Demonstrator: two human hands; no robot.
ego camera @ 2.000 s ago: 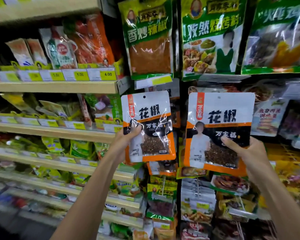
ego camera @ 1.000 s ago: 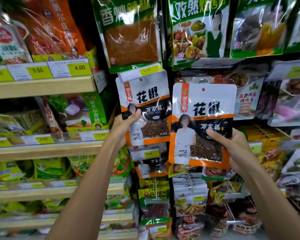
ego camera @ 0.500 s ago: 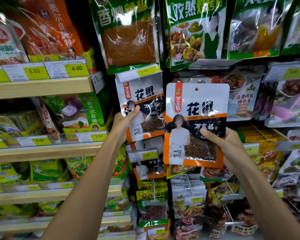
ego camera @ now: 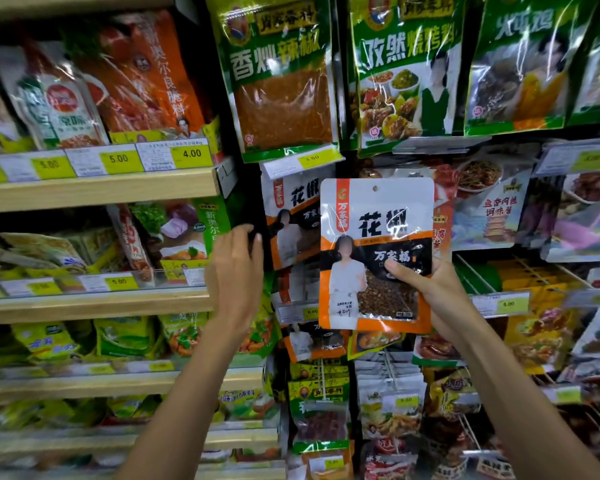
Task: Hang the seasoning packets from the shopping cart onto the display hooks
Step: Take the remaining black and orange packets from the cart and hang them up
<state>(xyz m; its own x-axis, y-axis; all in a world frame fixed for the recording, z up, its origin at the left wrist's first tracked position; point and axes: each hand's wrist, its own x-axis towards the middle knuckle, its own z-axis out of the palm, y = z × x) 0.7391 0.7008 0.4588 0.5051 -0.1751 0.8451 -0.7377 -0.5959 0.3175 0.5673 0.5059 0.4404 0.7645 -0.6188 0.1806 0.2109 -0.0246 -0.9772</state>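
Two white, orange and black peppercorn packets face me. One peppercorn packet is held up in front of the hooks by my right hand, thumb on its front at the lower right; a punch hole shows at its top. The other packet hangs on the display under a 3.50 price tag, partly hidden behind the held one. My left hand is just left of the hanging packet, fingers loosely curled and holding nothing. The hook itself is hidden.
Large green seasoning bags hang above. Wooden shelves with packets and yellow price labels fill the left. More hanging packets and bare wire hooks crowd the right and below.
My left hand has let go of the left packet, which now hangs on the display, and drawn back to the left. My right hand has brought its packet left, overlapping the hanging one.
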